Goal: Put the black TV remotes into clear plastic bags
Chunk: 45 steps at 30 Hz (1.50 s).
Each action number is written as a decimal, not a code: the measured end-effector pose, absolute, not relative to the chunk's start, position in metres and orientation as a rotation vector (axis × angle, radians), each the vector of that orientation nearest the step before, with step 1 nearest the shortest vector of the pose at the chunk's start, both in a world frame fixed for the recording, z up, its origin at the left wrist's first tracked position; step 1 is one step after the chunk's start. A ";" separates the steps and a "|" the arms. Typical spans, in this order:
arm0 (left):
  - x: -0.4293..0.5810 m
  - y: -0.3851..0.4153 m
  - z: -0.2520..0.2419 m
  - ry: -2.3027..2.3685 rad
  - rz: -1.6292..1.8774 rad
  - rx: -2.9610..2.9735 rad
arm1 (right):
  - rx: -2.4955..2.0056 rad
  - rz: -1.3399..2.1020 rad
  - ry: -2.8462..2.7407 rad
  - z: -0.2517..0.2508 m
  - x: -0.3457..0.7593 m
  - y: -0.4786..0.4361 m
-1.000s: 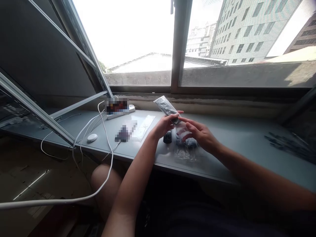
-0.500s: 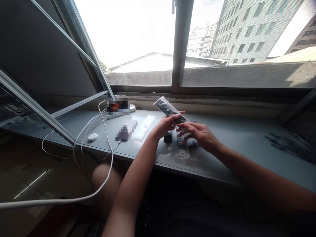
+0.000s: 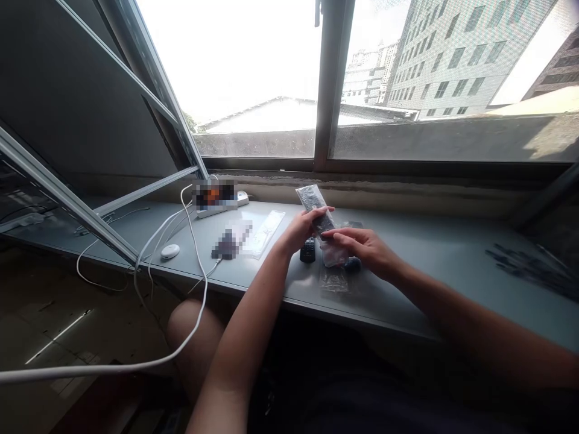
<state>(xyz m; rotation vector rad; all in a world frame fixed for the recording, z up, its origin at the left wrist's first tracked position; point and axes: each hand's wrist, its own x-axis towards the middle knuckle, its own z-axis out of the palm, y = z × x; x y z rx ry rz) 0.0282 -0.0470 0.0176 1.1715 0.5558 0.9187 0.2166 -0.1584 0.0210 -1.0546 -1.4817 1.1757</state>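
Packet (image 3: 322, 225) has turned steeper, now just beyond remote (image 3: 307, 251) and to its right | left hand (image 3: 302, 230): fingers clamped on packet | right hand (image 3: 368, 248): fingers now pinching its nearer part; handling seems more precise

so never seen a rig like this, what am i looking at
There is no machine here, just a person's two bare hands. All the pictures come from one camera worn on the head, looking forward and down. The left hand holds a clear plastic sleeve, partly dark inside; the right hand seems to pinch it lower down. On the grey desk, a black remote and clear bags lie beneath the hands. Further left are a flat clear packet, a round white device, a power strip and white cables.
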 end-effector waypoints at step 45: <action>0.027 -0.022 0.010 0.696 1.198 0.796 | -0.842 0.406 -1.749 0.022 0.219 -0.160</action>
